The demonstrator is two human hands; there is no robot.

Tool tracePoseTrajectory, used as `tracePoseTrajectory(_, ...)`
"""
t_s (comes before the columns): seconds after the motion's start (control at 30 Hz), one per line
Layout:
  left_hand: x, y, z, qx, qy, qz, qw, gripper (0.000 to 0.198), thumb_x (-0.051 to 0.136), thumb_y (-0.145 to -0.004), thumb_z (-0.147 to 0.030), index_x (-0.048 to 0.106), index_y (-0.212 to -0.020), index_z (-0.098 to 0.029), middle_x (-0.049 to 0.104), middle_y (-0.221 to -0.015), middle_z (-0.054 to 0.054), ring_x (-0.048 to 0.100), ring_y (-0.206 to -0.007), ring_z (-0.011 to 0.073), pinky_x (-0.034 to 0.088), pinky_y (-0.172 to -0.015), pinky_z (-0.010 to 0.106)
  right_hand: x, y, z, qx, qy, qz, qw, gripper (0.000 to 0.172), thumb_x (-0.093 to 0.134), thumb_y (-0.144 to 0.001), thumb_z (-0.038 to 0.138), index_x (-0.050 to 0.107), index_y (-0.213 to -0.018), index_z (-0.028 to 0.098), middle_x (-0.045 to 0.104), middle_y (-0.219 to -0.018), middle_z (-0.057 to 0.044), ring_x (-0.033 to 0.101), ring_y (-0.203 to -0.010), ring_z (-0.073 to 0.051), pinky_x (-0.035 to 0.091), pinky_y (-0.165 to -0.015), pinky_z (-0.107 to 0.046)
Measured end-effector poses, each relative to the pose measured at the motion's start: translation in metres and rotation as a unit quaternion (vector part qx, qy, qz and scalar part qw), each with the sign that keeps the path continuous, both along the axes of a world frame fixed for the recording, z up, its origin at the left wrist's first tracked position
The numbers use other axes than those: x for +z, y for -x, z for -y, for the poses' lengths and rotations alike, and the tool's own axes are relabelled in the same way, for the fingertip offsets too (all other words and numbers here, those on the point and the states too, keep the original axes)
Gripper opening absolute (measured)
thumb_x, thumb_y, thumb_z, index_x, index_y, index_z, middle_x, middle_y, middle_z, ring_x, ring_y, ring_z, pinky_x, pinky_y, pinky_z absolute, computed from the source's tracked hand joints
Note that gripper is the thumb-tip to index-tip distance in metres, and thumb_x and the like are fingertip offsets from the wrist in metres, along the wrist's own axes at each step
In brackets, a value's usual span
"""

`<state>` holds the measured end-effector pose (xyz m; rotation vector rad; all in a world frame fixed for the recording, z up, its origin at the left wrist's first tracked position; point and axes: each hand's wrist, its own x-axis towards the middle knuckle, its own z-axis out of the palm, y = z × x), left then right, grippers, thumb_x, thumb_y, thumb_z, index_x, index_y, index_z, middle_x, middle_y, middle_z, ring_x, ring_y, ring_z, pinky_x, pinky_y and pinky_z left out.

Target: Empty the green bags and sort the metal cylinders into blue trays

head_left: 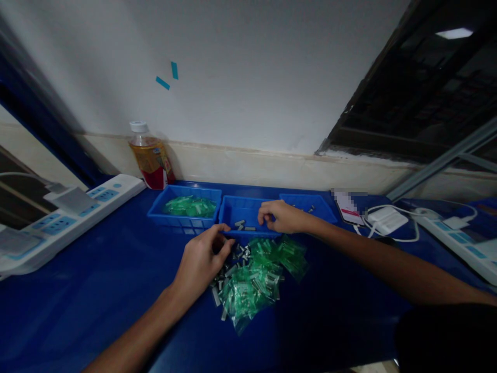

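My left hand [202,257] hovers at the left edge of a pile of small metal screws and pins [233,267]. Its thumb and index finger are a little apart, with nothing visible between them. My right hand [281,216] reaches over the middle blue bin [236,206], fingers curled; whatever they may hold is hidden. A few small metal pins [244,227] lie on that bin's floor. Green-tinted plastic bags [248,292] with metal parts inside are heaped on the blue table, right beside the loose pieces.
The left blue bin [185,224] contains green bags [192,205]; the right one [324,207] has a few small parts. Behind stands a drink bottle [149,158]. Power strips [112,194] flank the table, and a phone [347,207] lies near a white charger [386,220] with cables.
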<state>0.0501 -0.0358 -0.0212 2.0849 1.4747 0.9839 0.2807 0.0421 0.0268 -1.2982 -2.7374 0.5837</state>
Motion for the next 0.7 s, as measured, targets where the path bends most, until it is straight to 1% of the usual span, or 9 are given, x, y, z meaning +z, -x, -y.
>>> tracePoseTrajectory(0.13, -0.001, 0.001, -0.002, 0.000, -0.001, 0.003, 1.000, 0.025, 0.057, -0.082, -0.030, 0.057, -0.104, -0.019, 0.067, -0.072, -0.001, 0.064, -0.062, 0.0143, 0.049, -0.060, 0.025, 0.000, -0.009, 0.004, -0.065, -0.052, -0.169, 0.982, 0.025, 0.048, -0.069, 0.002, 0.063, -0.083, 0.015, 0.055, -0.075, 0.001, 0.053, -0.070, -0.011, 0.041, -0.068, -0.023)
tracePoseTrajectory(0.23, -0.001, 0.003, -0.003, -0.005, 0.007, 0.010, 1.000, 0.026, 0.056, -0.082, -0.031, 0.058, -0.105, -0.018, 0.068, -0.074, 0.000, 0.064, -0.065, 0.0150, 0.049, -0.062, 0.026, 0.000, -0.029, 0.006, -0.116, -0.145, -0.250, 0.950, 0.022, 0.049, -0.070, 0.005, 0.063, -0.082, 0.017, 0.054, -0.072, 0.001, 0.054, -0.070, -0.013, 0.042, -0.069, -0.026)
tracePoseTrajectory(0.33, 0.001, 0.004, -0.002, -0.019, 0.019, 0.020, 0.999, 0.028, 0.054, -0.083, -0.032, 0.058, -0.107, -0.018, 0.068, -0.077, 0.001, 0.064, -0.067, 0.0154, 0.049, -0.064, 0.026, -0.006, -0.059, 0.004, -0.185, -0.227, -0.250, 0.923, 0.018, 0.051, -0.072, 0.010, 0.063, -0.083, 0.018, 0.056, -0.072, -0.001, 0.055, -0.070, -0.015, 0.042, -0.066, -0.027)
tracePoseTrajectory(0.43, 0.006, 0.006, 0.000, -0.040, 0.039, 0.038, 0.998, 0.030, 0.052, -0.085, -0.033, 0.057, -0.110, -0.018, 0.068, -0.078, 0.001, 0.064, -0.067, 0.0148, 0.048, -0.062, 0.025, -0.013, -0.078, 0.008, -0.243, -0.254, -0.211, 0.912, 0.013, 0.054, -0.072, 0.014, 0.063, -0.081, 0.018, 0.059, -0.076, -0.004, 0.056, -0.073, -0.019, 0.043, -0.067, -0.030)
tracePoseTrajectory(0.53, 0.013, 0.008, -0.001, -0.049, 0.060, 0.055, 0.995, 0.028, 0.052, -0.085, -0.037, 0.060, -0.104, -0.018, 0.067, -0.078, 0.001, 0.062, -0.066, 0.0146, 0.046, -0.060, 0.024, -0.013, -0.059, 0.034, -0.259, -0.257, -0.212, 0.906, 0.009, 0.054, -0.077, 0.018, 0.063, -0.079, 0.018, 0.061, -0.083, -0.008, 0.057, -0.083, -0.022, 0.044, -0.076, -0.037)
tracePoseTrajectory(0.6, 0.019, 0.011, -0.005, -0.050, 0.066, 0.069, 0.994, 0.028, 0.052, -0.084, -0.040, 0.062, -0.096, -0.017, 0.067, -0.078, 0.002, 0.061, -0.067, 0.0151, 0.046, -0.060, 0.024, -0.006, -0.020, 0.069, -0.222, -0.210, -0.268, 0.914, 0.012, 0.053, -0.082, 0.022, 0.064, -0.082, 0.020, 0.062, -0.086, -0.007, 0.057, -0.088, -0.022, 0.044, -0.081, -0.039)
tracePoseTrajectory(0.63, 0.022, 0.013, -0.010, -0.049, 0.067, 0.080, 0.993, 0.029, 0.053, -0.083, -0.042, 0.062, -0.092, -0.016, 0.066, -0.077, 0.002, 0.061, -0.068, 0.0155, 0.046, -0.061, 0.024, -0.003, 0.005, 0.091, -0.161, -0.123, -0.307, 0.930, 0.014, 0.051, -0.085, 0.024, 0.065, -0.085, 0.023, 0.063, -0.087, -0.005, 0.058, -0.088, -0.021, 0.045, -0.080, -0.038)
tracePoseTrajectory(0.67, 0.024, 0.014, -0.015, -0.046, 0.067, 0.094, 0.992, 0.030, 0.053, -0.082, -0.044, 0.062, -0.088, -0.016, 0.066, -0.076, 0.002, 0.060, -0.068, 0.0159, 0.046, -0.062, 0.025, 0.001, 0.031, 0.115, -0.052, 0.032, -0.315, 0.947, 0.015, 0.051, -0.086, 0.027, 0.066, -0.088, 0.027, 0.065, -0.090, -0.002, 0.059, -0.089, -0.019, 0.047, -0.078, -0.036)
tracePoseTrajectory(0.7, 0.027, 0.016, -0.022, -0.044, 0.068, 0.108, 0.991, 0.031, 0.054, -0.081, -0.045, 0.062, -0.085, -0.015, 0.065, -0.075, 0.003, 0.060, -0.068, 0.0162, 0.046, -0.063, 0.025, 0.003, 0.056, 0.139, 0.067, 0.190, -0.292, 0.935, 0.013, 0.054, -0.085, 0.031, 0.066, -0.092, 0.031, 0.065, -0.097, 0.001, 0.060, -0.094, -0.018, 0.048, -0.077, -0.034)
